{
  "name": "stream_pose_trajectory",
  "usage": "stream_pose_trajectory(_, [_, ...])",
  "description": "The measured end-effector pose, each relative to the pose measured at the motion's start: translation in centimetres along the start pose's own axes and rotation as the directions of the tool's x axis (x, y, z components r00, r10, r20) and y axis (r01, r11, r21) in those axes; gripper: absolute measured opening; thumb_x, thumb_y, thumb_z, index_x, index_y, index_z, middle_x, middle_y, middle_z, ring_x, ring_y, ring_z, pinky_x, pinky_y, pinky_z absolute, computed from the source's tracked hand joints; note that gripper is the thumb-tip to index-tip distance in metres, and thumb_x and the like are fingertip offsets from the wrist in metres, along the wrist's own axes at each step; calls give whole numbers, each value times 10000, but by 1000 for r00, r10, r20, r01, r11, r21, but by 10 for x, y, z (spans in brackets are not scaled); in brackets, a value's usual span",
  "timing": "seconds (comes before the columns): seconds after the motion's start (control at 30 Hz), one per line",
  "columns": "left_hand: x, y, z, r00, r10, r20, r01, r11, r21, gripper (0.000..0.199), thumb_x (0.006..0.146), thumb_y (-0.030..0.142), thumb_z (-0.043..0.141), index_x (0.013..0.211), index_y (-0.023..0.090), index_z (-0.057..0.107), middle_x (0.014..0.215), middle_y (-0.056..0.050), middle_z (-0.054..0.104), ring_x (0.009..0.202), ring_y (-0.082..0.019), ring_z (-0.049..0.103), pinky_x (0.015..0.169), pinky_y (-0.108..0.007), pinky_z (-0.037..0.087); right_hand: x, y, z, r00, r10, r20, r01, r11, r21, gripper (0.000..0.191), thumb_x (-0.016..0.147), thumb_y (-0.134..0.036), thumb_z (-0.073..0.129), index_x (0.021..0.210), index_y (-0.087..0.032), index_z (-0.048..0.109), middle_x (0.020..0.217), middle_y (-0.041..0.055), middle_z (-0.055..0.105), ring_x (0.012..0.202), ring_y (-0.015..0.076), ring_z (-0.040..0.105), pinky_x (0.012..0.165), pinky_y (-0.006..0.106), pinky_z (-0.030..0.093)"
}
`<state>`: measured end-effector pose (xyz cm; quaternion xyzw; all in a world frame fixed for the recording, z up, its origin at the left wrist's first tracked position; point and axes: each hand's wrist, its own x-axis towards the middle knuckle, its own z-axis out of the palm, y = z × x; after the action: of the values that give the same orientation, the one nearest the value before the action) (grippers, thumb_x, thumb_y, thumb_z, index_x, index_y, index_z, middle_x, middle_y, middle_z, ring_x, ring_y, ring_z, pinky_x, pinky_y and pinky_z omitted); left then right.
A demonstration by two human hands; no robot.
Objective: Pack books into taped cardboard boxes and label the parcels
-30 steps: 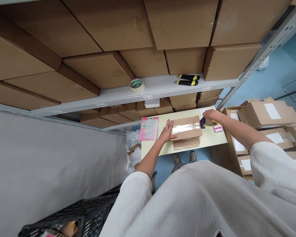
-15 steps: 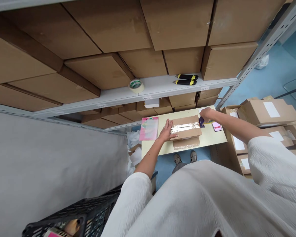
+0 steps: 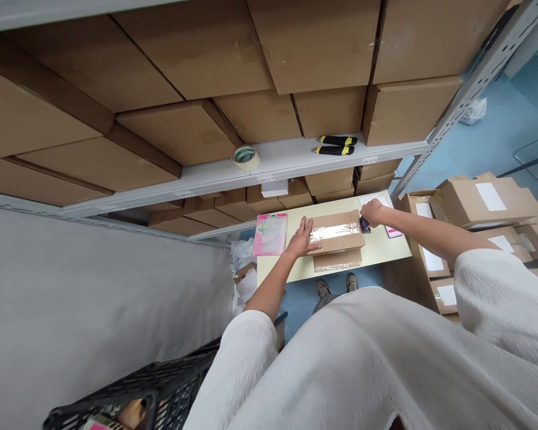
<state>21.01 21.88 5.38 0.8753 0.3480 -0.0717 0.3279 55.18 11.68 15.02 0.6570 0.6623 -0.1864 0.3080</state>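
From where I stand, everything sorts itself around the brown carton (image 3: 341, 243), which sits on the pale table (image 3: 273, 269) with shiny tape (image 3: 338, 232) running along its top. The left hand (image 3: 300, 238) lies spread over the carton's left end, fingers apart and thumb toward the near side, pressing rather than gripping. The right hand (image 3: 371, 213) is at the carton's right end, curled round what looks like a dark tape dispenser (image 3: 364, 225), much of it hidden by the fist.

To do this taping well, I'd say, that left palm should brace the carton firmly enough that it can't slide, with the fingertips clear of the strip. The dispenser is best held square to the end, so the tape comes down straight and taut over the edge; a slanted pull would likely pucker it. A firm rub afterwards would help the tape bond, especially at the corner.

A phone (image 3: 393, 232) lies just to the right of the carton, so the right elbow and wrist want some care there. To the carton's left is a pink folder (image 3: 269, 236), and beyond the carton, up on the shelf, are two black-and-yellow cutters (image 3: 336, 145)
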Motion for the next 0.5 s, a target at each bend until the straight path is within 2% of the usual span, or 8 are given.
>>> stream_pose_trajectory(0.1, [1, -1, 1, 1000, -2, -5, 2, 1000, -9, 1373, 768, 900, 762, 1801, 353, 43, 1871, -149, -151, 1631, -505, 360, 1220, -545, 467, -1, -12, 20, 1000, 11, 22, -11, 1000, 5, 494, 729, -225, 865, 1210, -157, 770, 1250, 223, 758, 1246, 422, 706, 1016, 498, 537])
stream_pose_trajectory(0.2, [1, 0, 2, 1000, -21, -3, 21, 1000, -12, 1348, 792, 884, 756, 1802, 342, 48, 1870, -146, -155, 1652, -502, 319, 1230, -543, 459, -8, -25, 52, 985, 20, 169, -35, 996, 85, 536, 692, -168, 855, 1219, -133, 762, 1224, 206, 770, 1179, 393, 745, 959, 457, 576])
stream_pose_trajectory(0.27, [1, -1, 3, 1000, -14, -1, 14, 999, -30, 1335, 802, 869, 761, 1803, 339, 53, 1872, -139, -153, 1671, -492, 279, 1244, -544, 446, -15, -26, 72, 980, 3, 201, -25, 994, 108, 545, 642, -125, 863, 1179, -104, 773, 1168, 210, 782, 1101, 381, 773, 915, 426, 592])
stream_pose_trajectory(0.33, [1, -2, 4, 1000, 2, -4, -2, 998, -67, 1344, 792, 854, 784, 1803, 335, 66, 1871, -139, -157, 1679, -491, 256, 1260, -550, 426, -21, -16, 87, 976, 26, 218, -57, 989, 138, 489, 655, -168, 887, 1128, -105, 785, 1109, 211, 790, 1046, 386, 784, 866, 425, 604])
stream_pose_trajectory(0.4, [1, -3, 4, 1000, 9, -13, -10, 994, -107, 1361, 770, 848, 810, 1803, 332, 88, 1871, -140, -158, 1676, -500, 257, 1271, -559, 410, -26, 3, 96, 969, 96, 226, -158, 948, 276, 453, 676, -283, 939, 1075, -123, 797, 1078, 209, 793, 1058, 397, 776, 871, 429, 604])
stream_pose_trajectory(0.5, [1, -5, 5, 1000, 3, -29, -7, 989, -146, 1374, 743, 844, 836, 1802, 340, 120, 1875, -135, -135, 1665, -512, 278, 1279, -572, 397, -30, 35, 105, 954, 158, 253, -275, 797, 537, 552, 691, -558, 962, 996, -125, 806, 1050, 202, 794, 1040, 386, 766, 888, 423, 596])
